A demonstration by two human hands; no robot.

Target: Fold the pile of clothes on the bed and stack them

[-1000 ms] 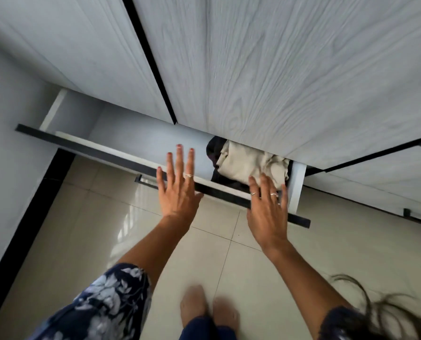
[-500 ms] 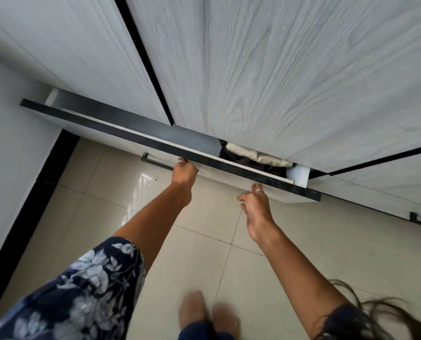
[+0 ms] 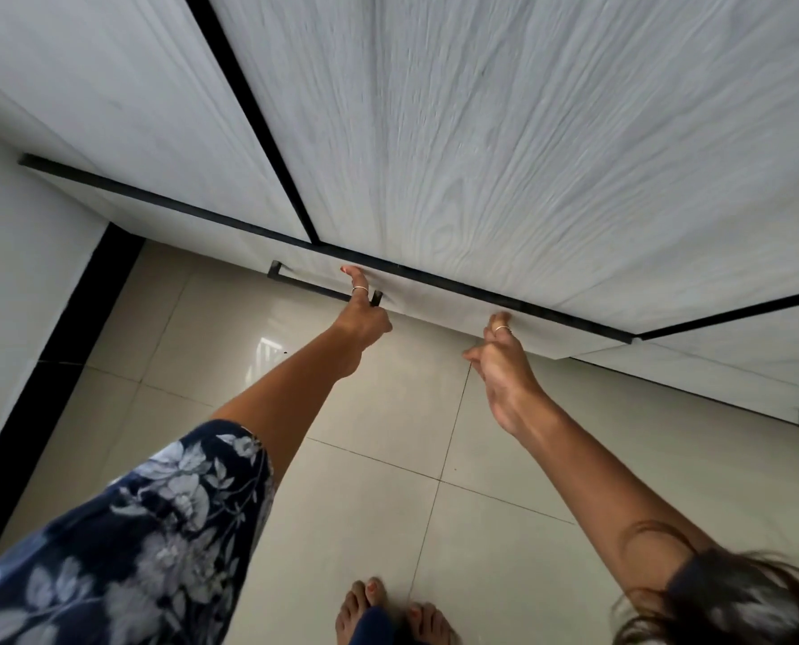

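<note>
I am pressing my left hand against the drawer front near the middle of the frame, fingers stretched upward and flat on the panel, just beside the right end of the dark handle. My right hand is touching the same drawer front further right, its fingers extended loosely against the panel's lower part, holding nothing. The drawer is lying flush under the pale wood-grain wardrobe doors filling the upper frame. The clothes are not showing anywhere in this view. My floral sleeve is filling the lower left, and my bare feet are standing on the glossy tiled floor at the bottom.
</note>
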